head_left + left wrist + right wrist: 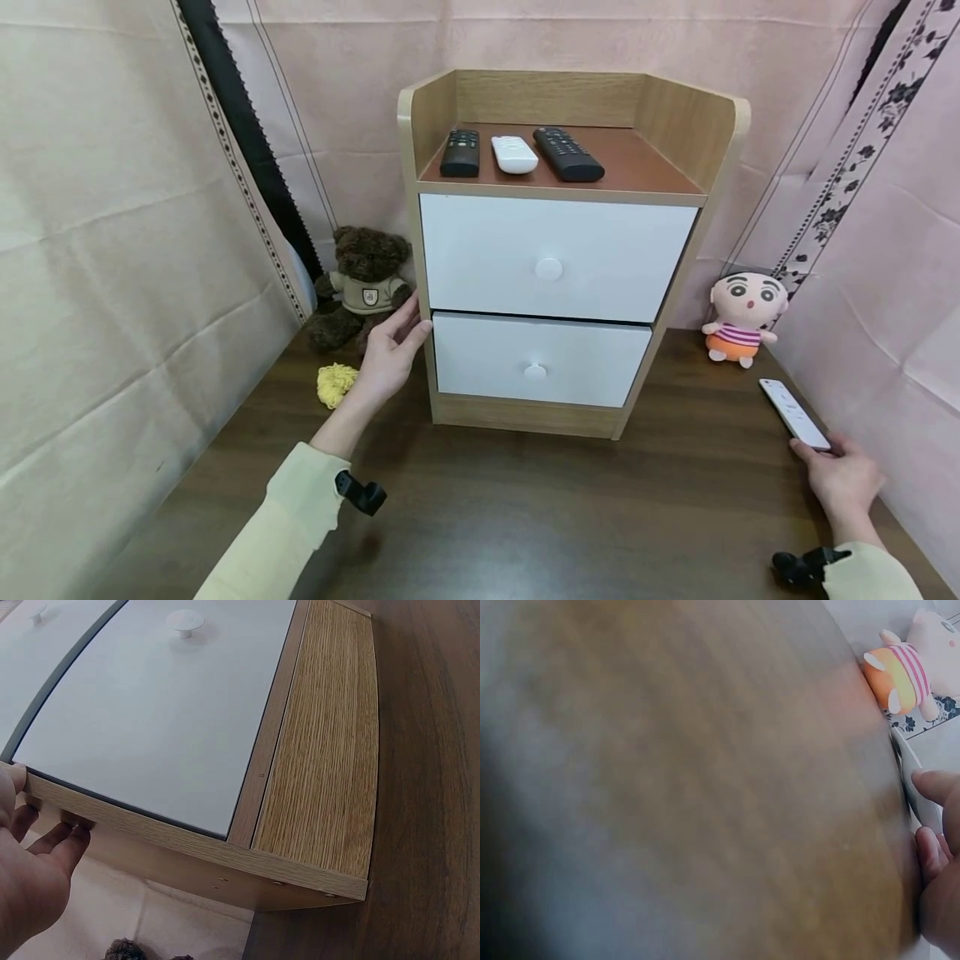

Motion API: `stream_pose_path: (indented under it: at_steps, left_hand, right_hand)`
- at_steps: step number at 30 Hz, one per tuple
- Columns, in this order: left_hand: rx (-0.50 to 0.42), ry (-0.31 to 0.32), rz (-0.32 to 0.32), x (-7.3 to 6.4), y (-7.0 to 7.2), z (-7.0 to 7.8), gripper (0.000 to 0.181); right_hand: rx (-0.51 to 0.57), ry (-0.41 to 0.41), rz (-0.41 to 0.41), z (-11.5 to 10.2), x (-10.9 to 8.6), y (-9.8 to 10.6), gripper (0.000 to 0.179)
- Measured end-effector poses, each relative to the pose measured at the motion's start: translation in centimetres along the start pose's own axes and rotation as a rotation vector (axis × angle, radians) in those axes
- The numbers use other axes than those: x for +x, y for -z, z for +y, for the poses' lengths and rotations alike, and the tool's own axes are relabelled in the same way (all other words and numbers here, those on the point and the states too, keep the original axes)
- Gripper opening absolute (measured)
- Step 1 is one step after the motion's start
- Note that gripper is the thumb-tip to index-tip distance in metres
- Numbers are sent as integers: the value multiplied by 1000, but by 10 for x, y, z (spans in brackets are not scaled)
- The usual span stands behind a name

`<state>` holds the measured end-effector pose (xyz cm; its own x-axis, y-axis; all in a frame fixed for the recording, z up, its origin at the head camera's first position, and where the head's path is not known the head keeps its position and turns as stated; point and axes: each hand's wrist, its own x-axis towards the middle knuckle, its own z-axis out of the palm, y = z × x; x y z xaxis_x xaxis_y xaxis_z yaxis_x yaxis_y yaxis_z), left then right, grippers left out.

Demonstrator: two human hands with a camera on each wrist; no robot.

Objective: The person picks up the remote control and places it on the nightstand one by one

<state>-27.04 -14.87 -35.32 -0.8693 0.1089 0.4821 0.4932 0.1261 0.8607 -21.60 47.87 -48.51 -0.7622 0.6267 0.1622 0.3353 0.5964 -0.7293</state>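
My left hand (388, 357) touches the left side of a small wooden cabinet (525, 417) with two white drawers. In the left wrist view its thumb lies at the front edge, while the fingertips (78, 834) meet the side panel. Both the upper drawer (487, 242) and the lower drawer (480, 358) are closed, each with a round white knob. At the far right, my right hand (846, 482) grips the near end of a slim white remote control (793, 413) low over the table. The right wrist view is mostly blurred, with the remote along its right edge.
On the cabinet top lie a small black remote (461, 154), a white remote (514, 155) and a larger black remote (567, 155). A brown teddy bear (367, 258) and a yellow crumpled bundle (335, 385) are left; a plush doll (742, 312) sits right. Pale curtains (135, 208) enclose the table.
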Motion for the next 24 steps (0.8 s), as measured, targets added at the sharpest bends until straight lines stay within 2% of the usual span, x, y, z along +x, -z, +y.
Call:
stream_pose_path:
  at_steps: [6,13,24]
  left_hand:
    - [1,2,-4,1,1,0,57]
    - [-12,3,-10,1,1,-1,58]
    - [0,12,-6,0,1,2,58]
  right_hand:
    - [2,5,25,-2,1,-3,54]
    - [45,-43,45,-1,1,-1,54]
    - [280,-207,28,-3,-5,9,65]
